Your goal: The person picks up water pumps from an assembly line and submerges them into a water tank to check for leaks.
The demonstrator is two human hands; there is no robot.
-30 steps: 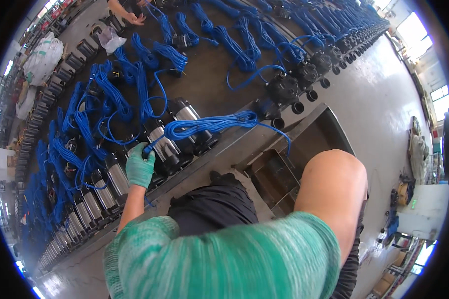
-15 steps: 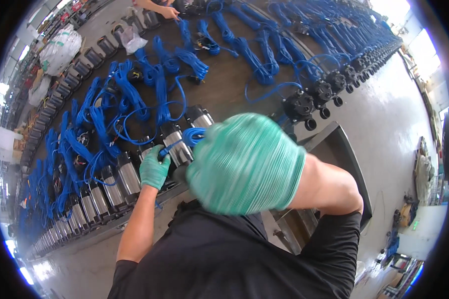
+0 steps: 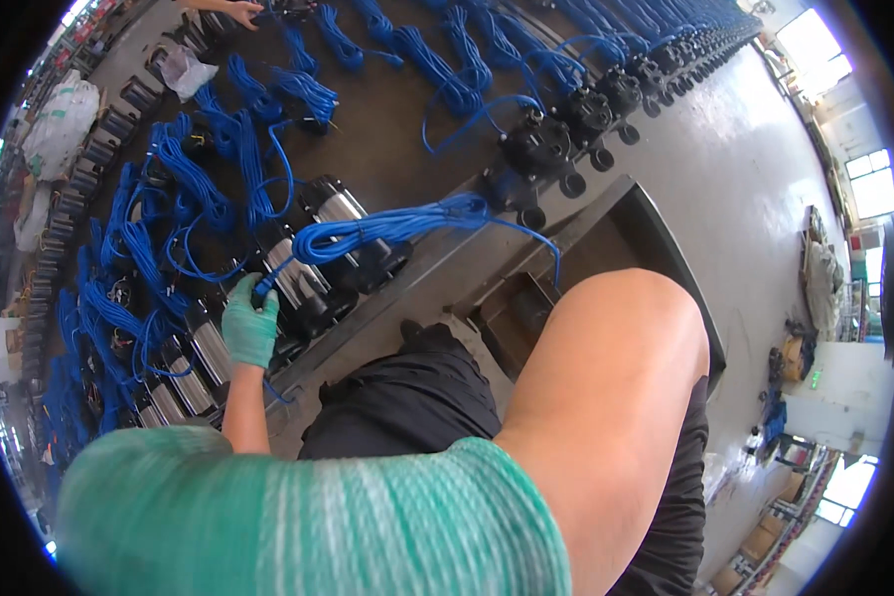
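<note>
My left hand (image 3: 249, 326), in a green knitted glove, is closed around the dark end of a blue cable (image 3: 280, 270), beside a silver and black motor cylinder (image 3: 301, 275). From there the cable runs into a tied, looped bundle (image 3: 387, 229) that stretches right across the motors, its loose end hanging at the right. My right hand (image 3: 308, 512), gloved in green as well, looms large across the lower left, very near the camera. It is blurred and its fingers cannot be made out. Another motor (image 3: 343, 214) stands just behind the held cable.
Many blue cable bundles (image 3: 253, 164) lie over rows of motors on the left. Black pump bodies (image 3: 536, 144) line the right edge. A metal trough (image 3: 656, 238) stands near my right arm. Another person's hand (image 3: 240, 12) reaches in at the far left.
My right hand has swung from the middle to the lower left, closer to the camera. The looped bundle now shows fully. The view has shifted; my left hand stays at the cable end.
</note>
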